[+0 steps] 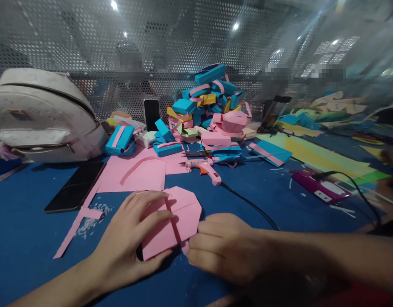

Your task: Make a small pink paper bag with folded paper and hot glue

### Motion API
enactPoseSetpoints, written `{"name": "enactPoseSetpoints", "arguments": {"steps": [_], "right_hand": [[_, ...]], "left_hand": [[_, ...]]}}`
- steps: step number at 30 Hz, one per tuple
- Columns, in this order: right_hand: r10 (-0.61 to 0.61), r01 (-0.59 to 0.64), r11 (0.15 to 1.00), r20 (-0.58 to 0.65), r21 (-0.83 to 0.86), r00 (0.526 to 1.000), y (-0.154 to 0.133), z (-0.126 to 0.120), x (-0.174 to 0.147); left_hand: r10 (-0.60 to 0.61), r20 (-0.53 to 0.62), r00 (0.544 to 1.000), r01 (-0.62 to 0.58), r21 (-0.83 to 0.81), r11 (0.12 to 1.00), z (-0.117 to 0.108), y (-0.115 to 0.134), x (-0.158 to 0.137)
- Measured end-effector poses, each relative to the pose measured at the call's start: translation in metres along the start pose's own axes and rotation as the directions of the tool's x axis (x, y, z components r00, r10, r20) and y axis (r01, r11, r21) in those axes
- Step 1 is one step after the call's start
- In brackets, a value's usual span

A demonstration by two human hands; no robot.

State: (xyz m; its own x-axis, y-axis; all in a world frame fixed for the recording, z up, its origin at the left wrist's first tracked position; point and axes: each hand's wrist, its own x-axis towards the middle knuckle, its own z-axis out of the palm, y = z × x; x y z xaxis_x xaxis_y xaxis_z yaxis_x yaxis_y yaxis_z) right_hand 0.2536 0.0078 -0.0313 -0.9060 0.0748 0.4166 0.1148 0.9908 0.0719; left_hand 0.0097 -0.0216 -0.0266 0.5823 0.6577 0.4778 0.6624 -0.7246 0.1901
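A folded pink paper piece (pixel 186 209) with cut corners, box-like at its left side, sits low in the middle of the view. My left hand (pixel 129 234) grips its left side, fingers over the top and thumb along the near edge. At its lower right edge, my right hand (pixel 222 247) is closed, fingers curled in. A narrow pink paper strip (pixel 184 247) runs from under the piece into those fingers; its other end is hidden. Beyond the hands lies a pink glue gun (pixel 204 166), with dark-handled scissors (pixel 196 154) just behind it.
Blue, pink and yellow paper boxes (pixel 212 102) are heaped at the back. A phone (pixel 76 187) and a white backpack (pixel 46 115) are at left, near pink sheets (pixel 135 172). A purple power strip (pixel 321 186) lies right. The glue gun's black cord (pixel 247 204) crosses the blue table.
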Motion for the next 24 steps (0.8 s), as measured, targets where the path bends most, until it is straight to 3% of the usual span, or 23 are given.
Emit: {"name": "enactPoseSetpoints", "arguments": {"steps": [4,12,18,24], "right_hand": [[0.134,-0.130,0.990,-0.073,0.059,0.988,0.007,0.006,0.002],[0.257,-0.291,0.929,0.167,0.229,0.952,0.016,0.007,0.007],[0.238,-0.297,0.914,0.228,0.277,0.944,0.021,0.010,0.009],[0.236,-0.280,0.921,0.185,0.269,0.954,0.022,0.024,0.004]], "left_hand": [[0.040,0.025,0.999,-0.040,0.014,0.999,0.005,0.006,-0.001],[0.007,0.052,0.999,-0.006,-0.013,1.000,0.008,0.008,-0.002],[-0.004,0.115,0.993,0.007,-0.023,1.000,0.007,0.007,-0.002],[-0.005,0.125,0.992,0.011,-0.050,0.999,0.007,0.006,0.000]]}}
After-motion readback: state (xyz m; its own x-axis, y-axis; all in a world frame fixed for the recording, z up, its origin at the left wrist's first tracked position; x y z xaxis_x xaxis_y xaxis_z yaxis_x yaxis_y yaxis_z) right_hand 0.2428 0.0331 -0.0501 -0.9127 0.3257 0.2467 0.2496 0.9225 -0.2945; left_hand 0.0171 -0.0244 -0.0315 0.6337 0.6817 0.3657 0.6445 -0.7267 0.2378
